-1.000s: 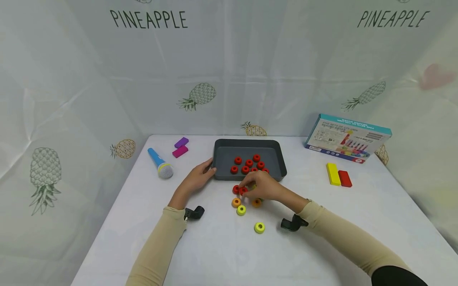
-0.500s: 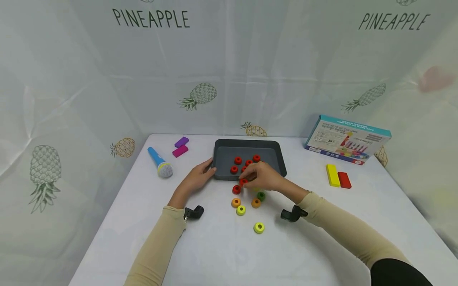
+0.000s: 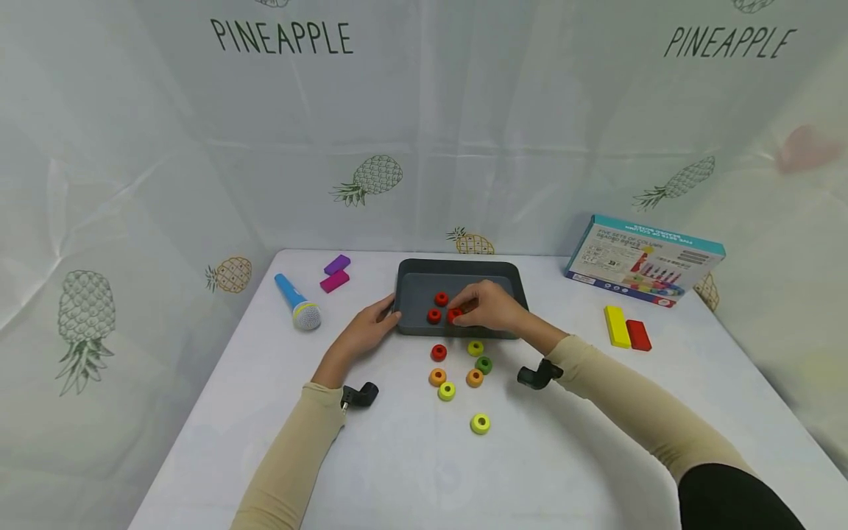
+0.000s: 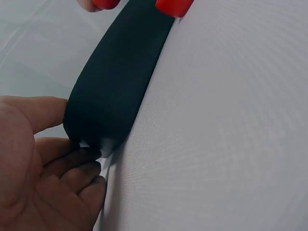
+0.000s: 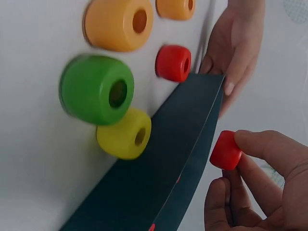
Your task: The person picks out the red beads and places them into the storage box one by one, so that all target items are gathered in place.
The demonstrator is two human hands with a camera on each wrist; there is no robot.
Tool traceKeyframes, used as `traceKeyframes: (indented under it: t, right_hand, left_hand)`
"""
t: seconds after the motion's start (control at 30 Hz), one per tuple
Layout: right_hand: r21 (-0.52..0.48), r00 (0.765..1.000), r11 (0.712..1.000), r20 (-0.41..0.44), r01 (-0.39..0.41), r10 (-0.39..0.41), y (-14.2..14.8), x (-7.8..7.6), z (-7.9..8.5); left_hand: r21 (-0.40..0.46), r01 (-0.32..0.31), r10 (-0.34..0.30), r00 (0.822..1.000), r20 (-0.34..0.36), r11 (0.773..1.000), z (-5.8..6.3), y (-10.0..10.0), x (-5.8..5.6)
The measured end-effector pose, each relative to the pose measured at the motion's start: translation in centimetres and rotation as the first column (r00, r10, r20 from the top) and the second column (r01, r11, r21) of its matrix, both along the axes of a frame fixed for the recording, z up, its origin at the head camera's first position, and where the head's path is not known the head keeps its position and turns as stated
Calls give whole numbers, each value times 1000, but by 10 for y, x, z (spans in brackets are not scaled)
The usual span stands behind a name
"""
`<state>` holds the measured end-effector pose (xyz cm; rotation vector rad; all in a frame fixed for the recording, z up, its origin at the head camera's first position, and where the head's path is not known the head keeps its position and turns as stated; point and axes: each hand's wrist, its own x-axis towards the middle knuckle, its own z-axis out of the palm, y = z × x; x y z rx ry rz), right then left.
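Between thumb and index finger, my right hand (image 3: 486, 305) pinches a red bead (image 5: 226, 150) over the dark grey tray (image 3: 457, 266). Two other red beads show in the tray, one of them this bead (image 3: 433, 316); the hand covers the tray's right part. My left hand (image 3: 364, 329) grips the tray's near left corner, thumb at the rim and fingers curled against its side. In front of the tray lie a red bead (image 3: 439, 352), a green bead (image 3: 483, 365), two orange beads, one being this bead (image 3: 437, 377), and yellow beads (image 3: 475, 348).
A toy microphone (image 3: 297, 302) and purple and magenta blocks (image 3: 334, 281) lie at the left. On the right, a yellow block (image 3: 617, 326) and red block (image 3: 639, 335) lie before a printed box (image 3: 645, 258). A pineapple-print curtain (image 3: 424, 147) hangs behind the table.
My right hand has lifted a red bead from the table in front of the tray and carried it forward over the tray. The left hand has stayed at the corner.
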<state>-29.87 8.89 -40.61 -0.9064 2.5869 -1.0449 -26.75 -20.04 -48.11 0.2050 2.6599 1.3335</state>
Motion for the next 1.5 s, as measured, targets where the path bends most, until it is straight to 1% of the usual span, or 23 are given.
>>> traceKeyframes:
  t: [0.17, 0.33, 0.67, 0.87, 1.13, 1.3, 1.5]
  right_hand:
    - [36, 999, 998, 26, 47, -48, -4, -11, -1]
    - [71, 994, 994, 58, 88, -92, -7, -21, 0]
    - [116, 983, 980, 66, 164, -172, -9, -43, -5]
    - [128, 979, 976, 81, 174, -186, -9, -55, -8]
    - [152, 982, 973, 47, 173, -182, -12, -70, -11]
    - [182, 983, 968, 41, 170, -181, -13, -75, -14]
    - [184, 981, 967, 49, 177, -188, -15, -81, -18]
  left_hand:
    - [-2, -8, 8, 1000, 12, 1000, 0, -1, 1]
    - [-12, -10, 10, 1000, 15, 1000, -2, -3, 2]
    - [-2, -10, 10, 1000, 3, 1000, -2, -4, 3]
    - [-9, -7, 7, 1000, 5, 1000, -3, -4, 2]
    - [-4, -7, 7, 1000, -7, 1000, -1, -2, 2]
    - [2, 1, -1, 1000, -7, 1000, -1, 0, 1]
    - [11, -6, 6, 1000, -11, 1000, -2, 1, -1]
